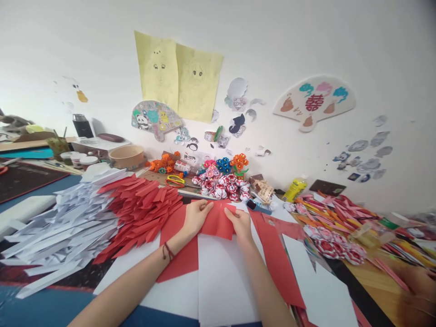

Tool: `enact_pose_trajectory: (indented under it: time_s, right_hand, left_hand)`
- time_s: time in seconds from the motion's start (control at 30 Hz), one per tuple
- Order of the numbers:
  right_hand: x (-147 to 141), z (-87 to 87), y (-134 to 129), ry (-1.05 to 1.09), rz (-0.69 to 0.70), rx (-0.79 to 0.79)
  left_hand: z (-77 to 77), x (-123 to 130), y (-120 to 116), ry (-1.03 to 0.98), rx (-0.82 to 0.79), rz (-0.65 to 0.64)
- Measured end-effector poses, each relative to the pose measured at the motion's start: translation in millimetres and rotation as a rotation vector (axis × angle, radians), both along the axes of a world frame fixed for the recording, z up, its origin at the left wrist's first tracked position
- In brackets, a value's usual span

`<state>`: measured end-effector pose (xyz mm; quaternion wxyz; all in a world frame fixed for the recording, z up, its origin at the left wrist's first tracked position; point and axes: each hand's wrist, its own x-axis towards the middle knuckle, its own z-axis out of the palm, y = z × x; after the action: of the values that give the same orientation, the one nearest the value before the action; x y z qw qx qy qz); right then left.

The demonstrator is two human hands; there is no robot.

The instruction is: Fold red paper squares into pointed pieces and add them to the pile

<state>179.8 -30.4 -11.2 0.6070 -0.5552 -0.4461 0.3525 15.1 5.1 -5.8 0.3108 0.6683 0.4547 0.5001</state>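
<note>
White wall (259, 27) behind crowded table (366, 278); your left hand (198, 217) pinches the red sheet (218, 225) by its left side; your right hand (241, 223) pinches its right side; sheet spans between them, over white paper (225, 284); red strips (145, 209) heaped left, white strips (76, 222) beyond.

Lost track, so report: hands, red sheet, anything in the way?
Left hand, right hand both pinching red sheet. Sheet creased, over white paper. No blockage seen; red strips heaped left, red-and-white flowers beyond.

Head-worn view faces forward, downward — red paper (220, 225) near, wall (272, 41) beyond.
</note>
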Motion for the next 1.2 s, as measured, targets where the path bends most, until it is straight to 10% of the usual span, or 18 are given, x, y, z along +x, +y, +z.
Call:
enact_pose_trajectory:
  time_s: [0.6, 1.2]
  right_hand:
    - [0, -29.6, 8, 0.003, -0.037, -0.073]
    - [4, -26.5, 8, 0.041, 0.114, -0.03]
  left_hand:
    - [-39.7, 6, 8, -0.203, -0.213, 0.021]
    - [-27.7, 3, 7, -0.406, -0.289, -0.086]
